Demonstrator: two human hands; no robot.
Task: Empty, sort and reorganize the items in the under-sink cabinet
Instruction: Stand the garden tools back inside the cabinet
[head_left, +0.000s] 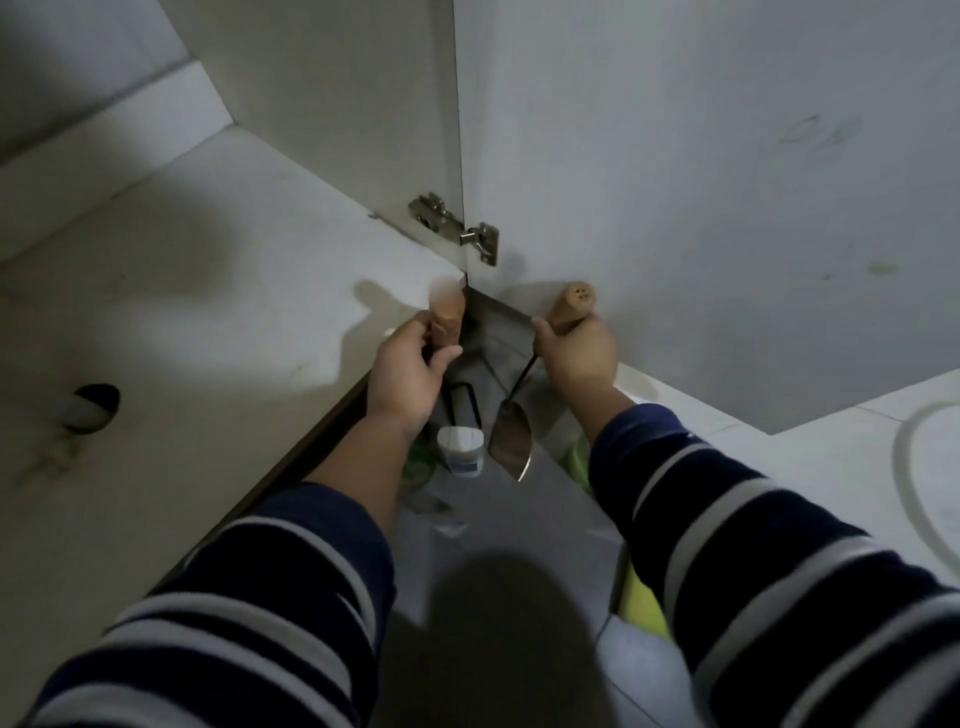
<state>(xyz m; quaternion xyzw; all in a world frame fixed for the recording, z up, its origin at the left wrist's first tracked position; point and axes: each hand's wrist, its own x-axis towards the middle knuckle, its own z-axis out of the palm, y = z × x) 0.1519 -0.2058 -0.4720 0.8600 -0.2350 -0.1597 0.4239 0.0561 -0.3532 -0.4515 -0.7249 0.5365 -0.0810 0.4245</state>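
Two wooden-handled tools, one per hand. Right hand (576, 353) fingers clamped round the handle of a trowel (511, 447): thin dark shank, shiny pointed blade hanging below the fist. Left hand (410, 369) clamped on a second wooden handle (448, 314); its dark bent metal end (465, 402) shows below the fingers, shape unclear.

One view only, from my head, wide-angle, tilted forward and down. It faces the front right corner of the cabinet floor (218, 270), where the open door (701, 182) hangs on its hinge (457, 228). Close in: my striped sleeves (753, 545) fill the bottom edge, both forearms running up to mid-frame. Edges bend outward from the lens.
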